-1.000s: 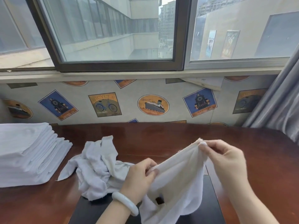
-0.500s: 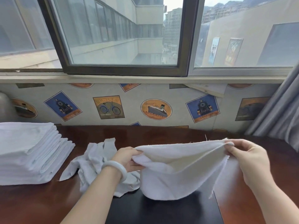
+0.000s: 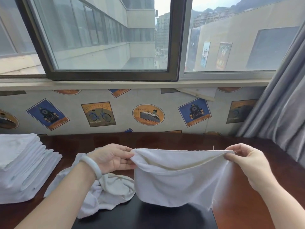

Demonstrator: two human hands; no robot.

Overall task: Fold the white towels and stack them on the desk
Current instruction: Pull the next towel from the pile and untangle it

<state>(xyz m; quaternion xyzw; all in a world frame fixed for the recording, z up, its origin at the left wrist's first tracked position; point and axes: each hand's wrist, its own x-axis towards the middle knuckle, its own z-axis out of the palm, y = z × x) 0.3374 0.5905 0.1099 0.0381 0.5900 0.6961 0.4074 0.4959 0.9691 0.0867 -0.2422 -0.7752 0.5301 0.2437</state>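
A white towel (image 3: 173,180) hangs stretched in the air above the desk, doubled over with its top edge taut. My left hand (image 3: 112,158) pinches its left top corner, and my right hand (image 3: 247,164) pinches its right top corner. A crumpled white towel (image 3: 107,192) lies on the desk below my left wrist. A stack of folded white towels (image 3: 23,169) sits at the desk's left edge.
The dark wooden desk (image 3: 165,140) runs to a wall with printed posters under a window. A black pad (image 3: 148,217) covers the desk's near middle. Grey curtains (image 3: 280,103) hang at the right.
My hands have drawn apart and risen, spreading the towel from a bunched drape into a taut, wide span. The view has tilted up a little.
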